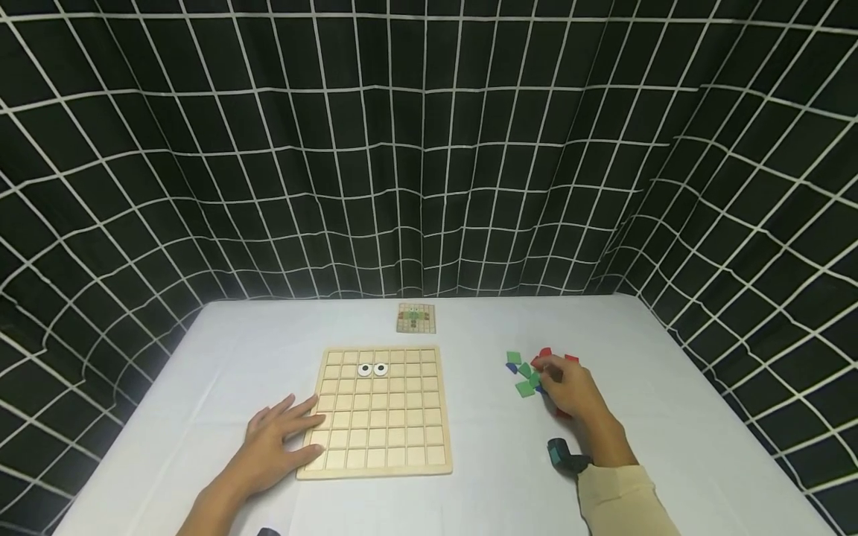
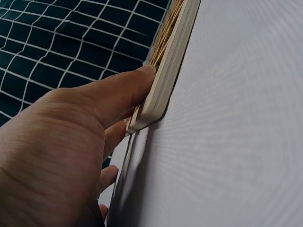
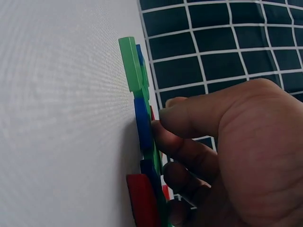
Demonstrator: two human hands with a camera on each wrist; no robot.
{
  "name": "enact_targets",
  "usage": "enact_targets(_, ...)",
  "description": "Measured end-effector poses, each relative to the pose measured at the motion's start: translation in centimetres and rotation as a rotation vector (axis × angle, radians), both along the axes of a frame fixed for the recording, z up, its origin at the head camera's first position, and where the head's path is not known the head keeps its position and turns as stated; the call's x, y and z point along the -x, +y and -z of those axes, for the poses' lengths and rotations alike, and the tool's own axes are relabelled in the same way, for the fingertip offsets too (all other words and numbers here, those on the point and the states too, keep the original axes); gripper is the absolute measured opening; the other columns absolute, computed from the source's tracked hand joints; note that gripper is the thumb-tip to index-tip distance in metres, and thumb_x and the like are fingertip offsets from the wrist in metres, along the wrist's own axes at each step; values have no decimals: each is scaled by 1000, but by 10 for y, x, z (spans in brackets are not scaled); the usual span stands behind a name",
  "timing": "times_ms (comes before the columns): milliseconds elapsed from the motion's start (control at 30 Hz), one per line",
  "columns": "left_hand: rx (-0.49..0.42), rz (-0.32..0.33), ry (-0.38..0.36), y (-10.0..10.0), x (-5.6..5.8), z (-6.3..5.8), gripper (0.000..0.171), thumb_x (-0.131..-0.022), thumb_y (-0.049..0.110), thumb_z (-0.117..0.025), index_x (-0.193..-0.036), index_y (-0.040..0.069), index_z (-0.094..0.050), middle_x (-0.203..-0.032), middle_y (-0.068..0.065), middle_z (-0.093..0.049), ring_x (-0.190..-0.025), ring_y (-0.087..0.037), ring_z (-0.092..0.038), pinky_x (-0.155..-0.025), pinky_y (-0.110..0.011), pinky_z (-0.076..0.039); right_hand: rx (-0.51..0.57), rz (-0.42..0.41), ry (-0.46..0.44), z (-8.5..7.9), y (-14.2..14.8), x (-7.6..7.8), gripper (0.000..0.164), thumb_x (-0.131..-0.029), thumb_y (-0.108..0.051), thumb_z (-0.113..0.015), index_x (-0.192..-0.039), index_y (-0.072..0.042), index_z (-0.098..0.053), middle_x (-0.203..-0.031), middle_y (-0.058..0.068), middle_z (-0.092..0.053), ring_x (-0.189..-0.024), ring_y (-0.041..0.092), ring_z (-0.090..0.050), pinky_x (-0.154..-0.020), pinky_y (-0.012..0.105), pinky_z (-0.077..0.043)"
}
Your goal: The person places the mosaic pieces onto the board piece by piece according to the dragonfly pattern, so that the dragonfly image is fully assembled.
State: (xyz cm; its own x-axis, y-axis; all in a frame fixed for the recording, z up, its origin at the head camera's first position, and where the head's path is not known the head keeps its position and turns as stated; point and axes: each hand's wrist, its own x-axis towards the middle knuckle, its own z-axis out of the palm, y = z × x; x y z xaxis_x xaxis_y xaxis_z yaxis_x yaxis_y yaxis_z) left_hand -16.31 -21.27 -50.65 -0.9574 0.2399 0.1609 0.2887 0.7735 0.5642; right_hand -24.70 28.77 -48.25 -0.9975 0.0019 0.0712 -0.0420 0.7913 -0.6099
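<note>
A square wooden grid board (image 1: 378, 413) lies on the white table, with two round googly-eye pieces (image 1: 372, 369) side by side in its upper cells. My left hand (image 1: 278, 439) rests at the board's left edge, fingers spread and tips over the rim. The left wrist view shows its thumb (image 2: 118, 92) against the wooden edge. Over to the right, my right hand (image 1: 570, 387) reaches into a loose pile of flat green (image 1: 525, 389), blue (image 3: 143, 124) and red (image 3: 142, 198) pieces. Its thumb and loosely bent fingers are close over the pile, hiding part of it.
A small pattern card (image 1: 415, 318), showing a grid with a green, red and brown figure, lies behind the board. A black grid-patterned curtain (image 1: 422, 164) hangs around the table's back and sides. White tabletop (image 1: 479, 424) lies between board and pile.
</note>
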Motion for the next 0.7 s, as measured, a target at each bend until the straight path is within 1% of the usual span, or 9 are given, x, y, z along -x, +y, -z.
enact_targets(100, 0, -3, -6, 0, -1, 1, 49, -78, 47, -76, -119, 22, -69, -144, 0, -48, -139, -36, -26, -109, -61, -6, -19, -19, -16, 1, 0, 0, 26, -92, -8, -58, -116, -9, -67, -122, 21, -60, -119, 44, -50, -97, 65, -35)
enact_targets(200, -2, -1, -4, 1, -1, 3, 49, -78, 47, -76, -119, 22, -69, -144, 0, -48, -139, -36, -26, -108, -62, -6, -31, -19, -32, 2, 0, -2, 28, -90, -9, -59, -116, -10, -67, -120, 20, -62, -115, 43, -52, -97, 64, -36)
enact_targets(300, -3, 1, 1, 1, -2, 3, 48, -77, 46, -77, -119, 22, -69, -143, 0, -48, -138, -36, -27, -108, -62, -7, -34, -31, -38, 1, -1, -3, 29, -88, -9, -61, -116, -10, -67, -109, 16, -64, -101, 37, -56, -89, 59, -43)
enact_targets(367, -9, 0, 3, 1, -1, 3, 48, -77, 45, -77, -119, 22, -69, -143, 0, -48, -139, -36, -27, -108, -62, -6, -26, -36, -37, 1, -2, -3, 29, -87, -8, -63, -115, -11, -68, -104, 11, -64, -94, 31, -56, -85, 54, -46)
enact_targets(433, -16, -3, 0, 1, 0, 3, 48, -78, 45, -77, -118, 22, -69, -143, 0, -48, -139, -35, -26, -109, -62, -6, -6, -52, -38, 0, -3, -3, 29, -85, -6, -64, -113, -11, -68, -99, 9, -64, -89, 28, -54, -81, 50, -48)
enact_targets(600, -37, 1, -7, 1, 0, 2, 47, -77, 43, -78, -118, 22, -70, -143, 0, -48, -139, -34, -26, -109, -61, -4, 5, -92, -51, -1, -5, -2, 26, -81, -4, -71, -106, -11, -70, -90, 4, -60, -86, 24, -53, -78, 44, -48)
enact_targets(700, -43, 2, -9, 0, 0, 2, 47, -77, 43, -78, -118, 22, -70, -143, 0, -48, -139, -34, -25, -109, -61, -4, -28, -92, -66, -1, -5, -1, 26, -80, -8, -75, -105, -13, -71, -90, 2, -59, -88, 24, -54, -79, 45, -48)
